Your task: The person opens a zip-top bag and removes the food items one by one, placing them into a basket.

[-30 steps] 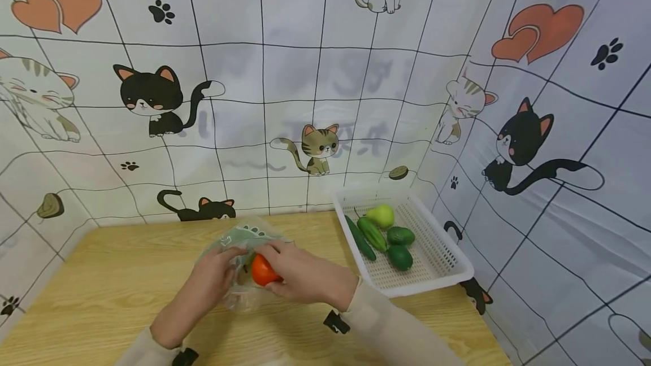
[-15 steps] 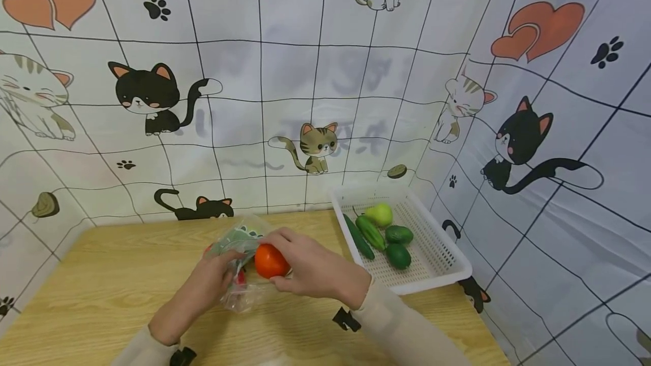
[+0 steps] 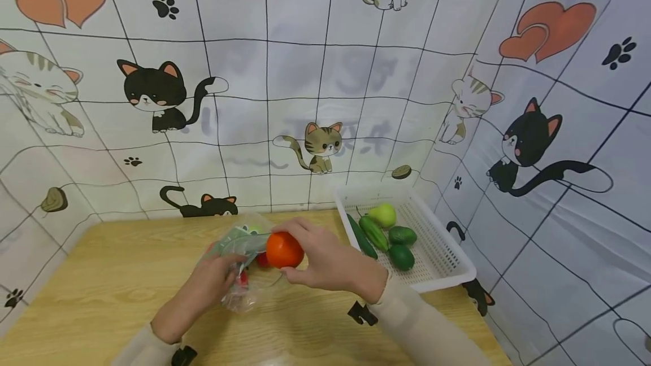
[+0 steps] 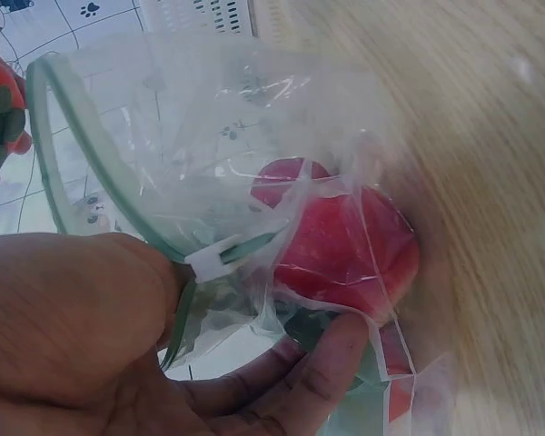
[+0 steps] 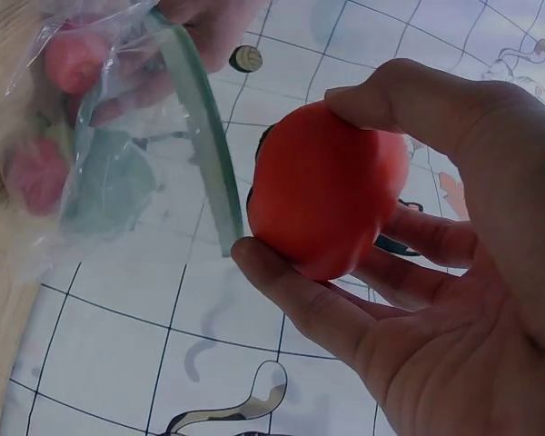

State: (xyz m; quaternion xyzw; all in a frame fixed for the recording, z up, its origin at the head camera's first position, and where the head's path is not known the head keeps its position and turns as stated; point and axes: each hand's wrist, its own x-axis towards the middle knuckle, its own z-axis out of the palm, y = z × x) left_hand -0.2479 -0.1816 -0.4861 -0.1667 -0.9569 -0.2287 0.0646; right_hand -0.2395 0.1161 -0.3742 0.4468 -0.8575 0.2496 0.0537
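My right hand holds an orange-red persimmon between thumb and fingers, beside the mouth of a clear zip bag. A broad green calyx shows on the persimmon in the left wrist view. My left hand grips the bag by its green-edged opening, near a white slider. The bag's mouth stands apart, and several red fruits lie inside, one of them a large red fruit. The plastic blurs their exact kind.
At the back right of the wooden table stands a white perforated basket. It holds cucumbers, a green pear and dark green avocados. A cat-print sheet encloses the table's back and sides.
My right hand has drawn the persimmon to the right and slightly up, away from the bag's opening. Red fruit inside the bag has come into view. The left hand keeps its grip.
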